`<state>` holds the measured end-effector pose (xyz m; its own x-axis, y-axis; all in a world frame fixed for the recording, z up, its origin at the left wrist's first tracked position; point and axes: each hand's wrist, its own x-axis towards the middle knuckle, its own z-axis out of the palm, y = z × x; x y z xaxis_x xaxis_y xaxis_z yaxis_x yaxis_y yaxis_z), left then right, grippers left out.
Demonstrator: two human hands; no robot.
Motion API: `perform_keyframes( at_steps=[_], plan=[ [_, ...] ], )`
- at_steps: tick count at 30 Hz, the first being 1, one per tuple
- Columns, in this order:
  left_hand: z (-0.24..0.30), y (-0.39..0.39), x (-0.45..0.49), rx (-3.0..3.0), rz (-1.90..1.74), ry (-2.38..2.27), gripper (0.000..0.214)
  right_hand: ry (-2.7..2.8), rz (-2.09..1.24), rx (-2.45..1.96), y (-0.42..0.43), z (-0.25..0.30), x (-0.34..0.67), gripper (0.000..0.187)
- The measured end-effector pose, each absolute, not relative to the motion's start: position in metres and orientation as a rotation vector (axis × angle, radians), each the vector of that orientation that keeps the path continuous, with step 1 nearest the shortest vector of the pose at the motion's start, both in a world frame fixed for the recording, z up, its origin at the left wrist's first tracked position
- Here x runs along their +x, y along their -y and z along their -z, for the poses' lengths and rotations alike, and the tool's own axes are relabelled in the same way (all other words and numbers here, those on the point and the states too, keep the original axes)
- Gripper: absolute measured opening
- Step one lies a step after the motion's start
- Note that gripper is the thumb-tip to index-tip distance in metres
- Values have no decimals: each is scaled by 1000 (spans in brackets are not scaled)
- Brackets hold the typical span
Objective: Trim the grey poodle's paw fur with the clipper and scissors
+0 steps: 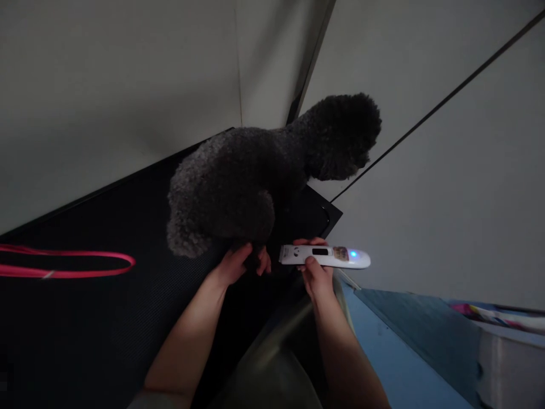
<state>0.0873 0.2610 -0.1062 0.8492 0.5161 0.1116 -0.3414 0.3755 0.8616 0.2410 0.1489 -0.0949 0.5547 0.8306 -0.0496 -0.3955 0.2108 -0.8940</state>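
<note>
A dark grey, curly-coated dog (238, 176) is on a black ribbed table (140, 307), its head turned toward the right and away from me. My left hand (238, 264) is closed around one of the dog's paws (256, 255), close to the table's near side. In my right hand (317, 272) is a white pet hair clipper (336, 257) with a blue light lit on its body. The clipper's blade end points left toward the paw, a small gap apart from it.
A red loop leash (106, 257) hangs over the table at the left. Pale walls (128, 85) stand behind the table. At the lower right are a blue surface (383, 346) and a whitish container (511, 363) with colourful packaging (489, 312) on top.
</note>
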Motion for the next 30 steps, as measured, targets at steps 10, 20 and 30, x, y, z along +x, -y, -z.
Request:
perform_keyframes(
  at_steps=[10,20,30],
  plan=[
    [108,-259,87,1015,-549,-149,44,590,-1112,-1067,-167,74,245,41],
    [100,-263,82,1071,-580,-256,41,378,-1145,-1005,-149,90,260,47],
    [101,-259,86,975,-555,-220,44,371,-1055,-1045,-150,101,247,41]
  ],
)
